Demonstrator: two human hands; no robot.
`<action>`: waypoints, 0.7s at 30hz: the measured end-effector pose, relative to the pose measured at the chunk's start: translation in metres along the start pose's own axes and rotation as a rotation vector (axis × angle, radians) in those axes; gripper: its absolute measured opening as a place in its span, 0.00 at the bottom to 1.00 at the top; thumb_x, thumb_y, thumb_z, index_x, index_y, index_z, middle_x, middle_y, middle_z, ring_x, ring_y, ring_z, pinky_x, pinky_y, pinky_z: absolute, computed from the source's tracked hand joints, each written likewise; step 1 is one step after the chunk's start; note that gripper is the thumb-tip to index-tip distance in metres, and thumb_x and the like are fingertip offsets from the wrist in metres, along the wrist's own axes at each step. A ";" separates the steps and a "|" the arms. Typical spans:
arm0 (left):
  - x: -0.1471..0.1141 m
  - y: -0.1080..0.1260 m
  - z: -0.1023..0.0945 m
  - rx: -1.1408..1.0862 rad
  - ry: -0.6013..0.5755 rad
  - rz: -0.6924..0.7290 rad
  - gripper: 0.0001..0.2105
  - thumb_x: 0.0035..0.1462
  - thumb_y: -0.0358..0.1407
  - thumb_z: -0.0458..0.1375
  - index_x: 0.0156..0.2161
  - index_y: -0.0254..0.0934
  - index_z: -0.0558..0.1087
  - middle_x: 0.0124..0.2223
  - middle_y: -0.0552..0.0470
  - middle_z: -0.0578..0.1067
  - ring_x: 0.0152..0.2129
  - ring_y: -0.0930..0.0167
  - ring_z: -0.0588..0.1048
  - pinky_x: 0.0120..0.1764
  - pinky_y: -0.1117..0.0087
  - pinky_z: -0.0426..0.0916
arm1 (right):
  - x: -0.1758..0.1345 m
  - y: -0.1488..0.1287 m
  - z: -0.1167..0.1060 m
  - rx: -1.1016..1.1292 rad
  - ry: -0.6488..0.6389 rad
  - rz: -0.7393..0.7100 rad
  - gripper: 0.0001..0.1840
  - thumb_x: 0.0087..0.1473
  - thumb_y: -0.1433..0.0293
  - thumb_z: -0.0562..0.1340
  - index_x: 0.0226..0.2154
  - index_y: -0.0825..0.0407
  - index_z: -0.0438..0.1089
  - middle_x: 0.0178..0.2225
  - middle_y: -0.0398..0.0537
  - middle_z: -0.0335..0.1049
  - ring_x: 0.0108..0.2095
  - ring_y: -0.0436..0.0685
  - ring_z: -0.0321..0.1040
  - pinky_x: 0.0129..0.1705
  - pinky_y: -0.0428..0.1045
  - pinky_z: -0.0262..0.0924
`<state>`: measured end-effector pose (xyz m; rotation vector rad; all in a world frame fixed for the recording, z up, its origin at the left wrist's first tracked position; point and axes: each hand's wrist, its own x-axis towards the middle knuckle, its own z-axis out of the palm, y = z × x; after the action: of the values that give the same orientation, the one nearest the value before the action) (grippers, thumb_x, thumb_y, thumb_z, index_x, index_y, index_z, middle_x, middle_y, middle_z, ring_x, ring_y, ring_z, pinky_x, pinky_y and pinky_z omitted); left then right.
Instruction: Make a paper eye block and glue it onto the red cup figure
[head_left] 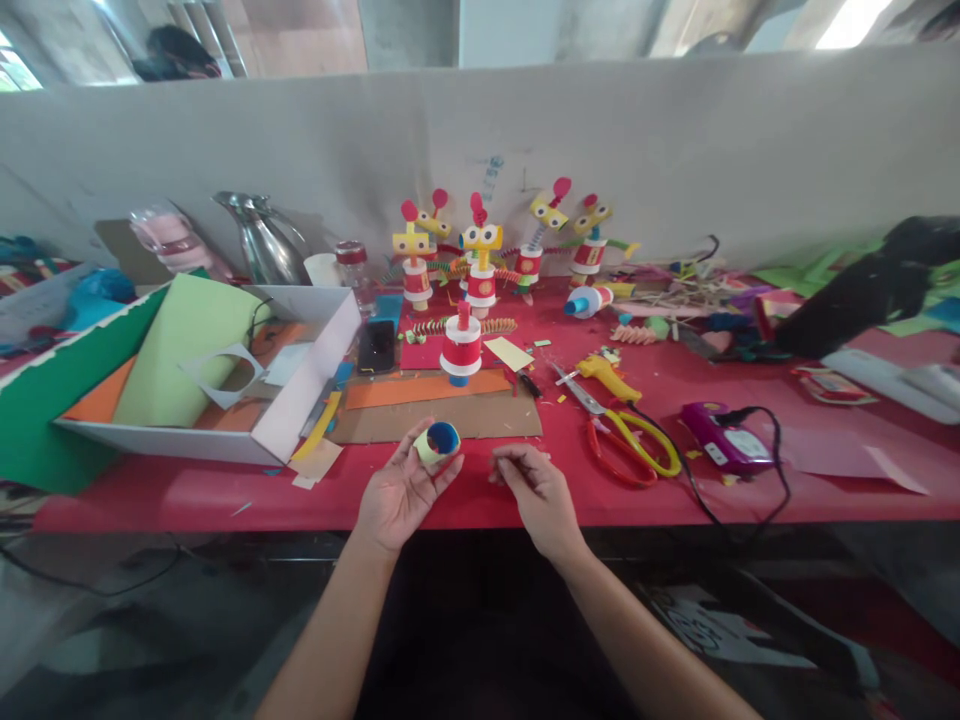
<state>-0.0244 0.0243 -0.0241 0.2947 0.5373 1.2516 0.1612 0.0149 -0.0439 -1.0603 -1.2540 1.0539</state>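
Note:
My left hand (pixel 405 490), palm turned up, holds a short paper tube (pixel 427 447), pale yellow outside and blue inside, between thumb and fingers. To its right, my right hand (pixel 534 490) has its fingertips pinched together above the red tabletop; anything between them is too small to make out. Just beyond the hands stands an unfinished-looking paper figure (pixel 460 350) with a red and white body, a blue base and coiled paper arms. It stands on an orange paper strip (pixel 397 389) laid over brown cardboard (pixel 435 419).
Several paper figures (pixel 480 240) with yellow heads line the wall. Scissors (pixel 622 430), a yellow glue gun (pixel 611 378) and a purple corded device (pixel 726 440) lie right. A paper-filled box (pixel 300 400), a phone (pixel 376 347) and a metal jug (pixel 266 240) are left.

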 end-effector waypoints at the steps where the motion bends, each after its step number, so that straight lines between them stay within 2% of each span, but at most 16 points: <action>1: 0.001 0.000 0.000 -0.022 0.021 -0.012 0.15 0.60 0.30 0.55 0.52 0.36 0.71 0.47 0.43 0.79 0.45 0.63 0.78 0.57 0.54 0.65 | 0.000 0.000 0.000 -0.011 -0.001 -0.002 0.09 0.59 0.62 0.61 0.36 0.50 0.71 0.30 0.44 0.71 0.30 0.52 0.70 0.38 0.50 0.66; 4: 0.003 -0.001 -0.001 -0.058 0.064 -0.046 0.15 0.62 0.33 0.54 0.54 0.35 0.69 0.44 0.43 0.80 0.42 0.65 0.79 0.55 0.56 0.67 | 0.000 0.001 -0.001 -0.016 -0.011 -0.005 0.09 0.59 0.63 0.60 0.37 0.50 0.71 0.31 0.45 0.72 0.29 0.52 0.70 0.37 0.50 0.66; 8: 0.005 -0.004 -0.004 -0.055 0.045 -0.023 0.18 0.62 0.37 0.56 0.55 0.35 0.68 0.42 0.44 0.80 0.41 0.65 0.79 0.51 0.59 0.70 | 0.000 0.002 0.000 -0.015 -0.028 -0.019 0.08 0.59 0.62 0.61 0.36 0.49 0.71 0.29 0.44 0.72 0.28 0.53 0.70 0.36 0.50 0.66; 14: 0.002 -0.003 -0.004 -0.072 0.048 -0.013 0.18 0.58 0.32 0.60 0.54 0.35 0.69 0.40 0.44 0.79 0.39 0.66 0.79 0.38 0.69 0.73 | 0.001 0.000 0.000 -0.026 -0.043 -0.019 0.08 0.58 0.62 0.61 0.36 0.49 0.71 0.27 0.43 0.71 0.28 0.53 0.71 0.35 0.50 0.66; 21: 0.004 0.003 0.001 -0.134 0.128 -0.043 0.09 0.62 0.29 0.53 0.46 0.32 0.72 0.39 0.42 0.79 0.44 0.63 0.78 0.45 0.64 0.73 | -0.001 -0.002 -0.001 -0.059 -0.078 -0.028 0.07 0.59 0.64 0.61 0.36 0.49 0.72 0.29 0.44 0.72 0.29 0.53 0.71 0.35 0.50 0.66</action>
<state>-0.0255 0.0289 -0.0224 0.0906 0.5632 1.2642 0.1624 0.0133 -0.0425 -1.0514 -1.3661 1.0515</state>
